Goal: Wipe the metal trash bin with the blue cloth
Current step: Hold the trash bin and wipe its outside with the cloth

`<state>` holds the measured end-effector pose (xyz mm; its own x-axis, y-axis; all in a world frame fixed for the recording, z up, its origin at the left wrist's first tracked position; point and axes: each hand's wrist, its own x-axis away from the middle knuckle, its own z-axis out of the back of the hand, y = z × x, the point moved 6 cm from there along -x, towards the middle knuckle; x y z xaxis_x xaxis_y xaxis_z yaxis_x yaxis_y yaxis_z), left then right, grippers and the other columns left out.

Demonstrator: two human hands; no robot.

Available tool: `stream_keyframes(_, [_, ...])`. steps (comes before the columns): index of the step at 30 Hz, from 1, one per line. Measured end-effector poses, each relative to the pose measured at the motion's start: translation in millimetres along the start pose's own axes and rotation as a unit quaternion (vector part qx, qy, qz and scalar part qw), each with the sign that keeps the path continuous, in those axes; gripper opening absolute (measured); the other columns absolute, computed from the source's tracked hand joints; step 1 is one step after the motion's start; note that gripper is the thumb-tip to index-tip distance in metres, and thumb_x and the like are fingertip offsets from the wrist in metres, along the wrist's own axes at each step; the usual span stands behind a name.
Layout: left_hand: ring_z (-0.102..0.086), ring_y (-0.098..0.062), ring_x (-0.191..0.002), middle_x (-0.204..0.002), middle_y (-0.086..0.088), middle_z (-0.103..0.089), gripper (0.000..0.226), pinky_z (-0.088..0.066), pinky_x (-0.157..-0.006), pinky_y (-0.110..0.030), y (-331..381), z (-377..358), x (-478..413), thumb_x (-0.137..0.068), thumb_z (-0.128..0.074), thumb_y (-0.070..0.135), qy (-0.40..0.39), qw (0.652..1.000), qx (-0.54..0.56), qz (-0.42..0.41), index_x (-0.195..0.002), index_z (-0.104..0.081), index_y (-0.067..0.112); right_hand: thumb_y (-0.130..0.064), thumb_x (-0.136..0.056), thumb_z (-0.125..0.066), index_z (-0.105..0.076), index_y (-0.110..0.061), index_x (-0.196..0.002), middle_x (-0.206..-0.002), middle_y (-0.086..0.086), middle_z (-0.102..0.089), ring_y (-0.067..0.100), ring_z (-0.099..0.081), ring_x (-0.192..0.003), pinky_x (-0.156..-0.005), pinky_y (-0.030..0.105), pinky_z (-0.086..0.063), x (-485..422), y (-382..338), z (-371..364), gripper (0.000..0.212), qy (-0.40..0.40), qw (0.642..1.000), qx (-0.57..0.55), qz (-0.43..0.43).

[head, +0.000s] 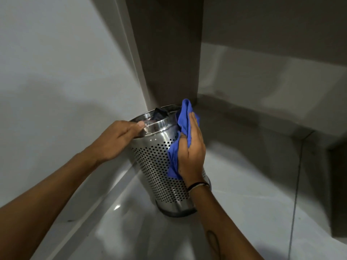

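A perforated metal trash bin [159,166] stands on the floor in a corner, with a shiny solid band at its rim and a dark base ring. My left hand [116,139] grips the near-left part of the rim, thumb on the band. My right hand [191,147] lies flat against the bin's right side, pressing the blue cloth [185,117] onto the metal. The cloth bunches up past my fingertips to the rim and hangs below my palm. Something dark and something clear lie inside the bin.
A white wall [56,72] runs along the left, close to the bin. A brown panel [169,53] rises right behind it. The glossy grey floor [244,194] opens to the right, with a low step [281,124] and a dark block [338,184] at the far right.
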<state>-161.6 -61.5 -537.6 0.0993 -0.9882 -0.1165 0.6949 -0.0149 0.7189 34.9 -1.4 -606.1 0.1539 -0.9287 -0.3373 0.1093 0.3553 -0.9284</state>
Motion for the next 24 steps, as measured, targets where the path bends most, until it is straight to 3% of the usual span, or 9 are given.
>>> stream_keyframes(2, [-0.067,-0.033,-0.069,-0.073,-0.014,-0.073,0.073,-0.056,-0.071,-0.046,-12.2,4.4,4.8,-0.105,-0.032,0.061,0.035,0.999,-0.030,0.023,-0.073,-0.068,0.007,-0.040,-0.100,-0.038,-0.036,-0.022,-0.163,-0.171,-0.004,-0.039,0.010,-0.033,-0.160,-0.131,0.043,-0.033,-4.9,4.8,1.1,0.066,0.005,1.000,-0.014,-0.007])
stream_keyframes(5, [-0.053,-0.006,-0.051,-0.056,0.014,-0.063,0.060,-0.042,-0.056,-0.023,-7.6,-3.3,2.7,-0.110,-0.034,0.041,0.088,0.996,-0.027,0.013,-0.057,-0.059,0.029,-0.039,-0.104,-0.041,-0.035,-0.018,-0.164,-0.173,0.001,-0.035,0.015,-0.029,-0.162,-0.131,0.050,-0.032,-1.3,-0.5,0.4,0.064,0.027,0.999,0.038,0.018])
stream_keyframes(7, [-0.049,-0.006,-0.047,-0.048,0.008,-0.055,0.063,-0.038,-0.051,-0.027,-9.7,-4.5,2.4,-0.110,-0.033,0.037,0.131,0.991,-0.037,0.007,-0.051,-0.049,0.023,-0.031,-0.104,-0.045,-0.030,-0.012,-0.165,-0.176,0.009,-0.026,0.024,-0.021,-0.165,-0.132,0.056,-0.024,16.2,-16.9,-10.6,0.066,0.014,0.982,0.156,0.106])
stream_keyframes(9, [-0.046,-0.009,-0.047,-0.049,0.000,-0.051,0.063,-0.041,-0.053,-0.040,-19.4,1.2,2.3,-0.106,-0.031,0.044,0.150,0.987,-0.046,0.021,-0.052,-0.043,0.015,-0.031,-0.101,-0.056,-0.025,-0.012,-0.166,-0.176,0.013,-0.016,0.033,-0.013,-0.166,-0.133,0.059,-0.018,39.7,-32.1,-30.9,0.074,-0.031,0.934,0.278,0.222])
stream_keyframes(12, [-0.047,-0.007,-0.049,-0.052,-0.006,-0.050,0.056,-0.044,-0.057,-0.037,-23.7,2.4,-2.3,-0.104,-0.032,0.041,0.144,0.988,-0.036,0.035,-0.052,-0.041,0.019,-0.038,-0.098,-0.066,-0.027,-0.014,-0.166,-0.175,0.013,-0.013,0.036,-0.014,-0.165,-0.133,0.061,-0.017,49.7,-33.9,-39.5,0.082,-0.074,0.871,0.353,0.334])
stream_keyframes(15, [-0.053,-0.033,-0.053,-0.056,-0.026,-0.055,0.054,-0.044,-0.058,-0.042,-6.8,-6.3,-11.3,-0.101,-0.033,0.034,0.156,0.985,-0.069,0.028,-0.050,-0.037,0.018,-0.039,-0.108,-0.050,-0.025,-0.014,-0.166,-0.176,0.012,-0.017,0.034,-0.014,-0.166,-0.132,0.060,-0.020,29.3,-26.7,-18.2,0.068,-0.032,0.925,0.285,0.250])
stream_keyframes(17, [-0.043,-0.028,-0.051,-0.054,-0.024,-0.048,0.052,-0.036,-0.058,-0.037,-0.3,-7.3,-14.1,-0.101,-0.033,0.031,0.166,0.982,-0.083,0.027,-0.049,-0.030,0.022,-0.032,-0.107,-0.052,-0.027,-0.012,-0.166,-0.176,0.013,-0.015,0.034,-0.011,-0.166,-0.133,0.061,-0.018,28.4,-27.5,-17.4,0.068,-0.011,0.943,0.273,0.191])
stream_keyframes(21, [-0.038,-0.020,-0.053,-0.053,-0.015,-0.046,0.045,-0.034,-0.054,-0.035,-11.6,-4.7,-17.8,-0.096,-0.035,0.037,0.128,0.989,-0.046,0.050,-0.056,-0.035,0.018,-0.029,-0.098,-0.061,-0.033,-0.013,-0.165,-0.176,0.006,-0.013,0.030,-0.007,-0.166,-0.135,0.058,-0.008,54.5,-32.1,-45.7,0.075,-0.108,0.842,0.383,0.365])
stream_keyframes(24, [-0.040,-0.026,-0.055,-0.054,-0.018,-0.045,0.046,-0.038,-0.058,-0.041,-10.4,-8.0,-23.4,-0.097,-0.035,0.033,0.138,0.987,-0.056,0.054,-0.055,-0.034,0.014,-0.030,-0.104,-0.051,-0.038,-0.012,-0.163,-0.175,0.009,-0.022,0.033,-0.015,-0.165,-0.133,0.060,-0.017,45.8,-25.1,-29.4,0.063,-0.062,0.874,0.354,0.327])
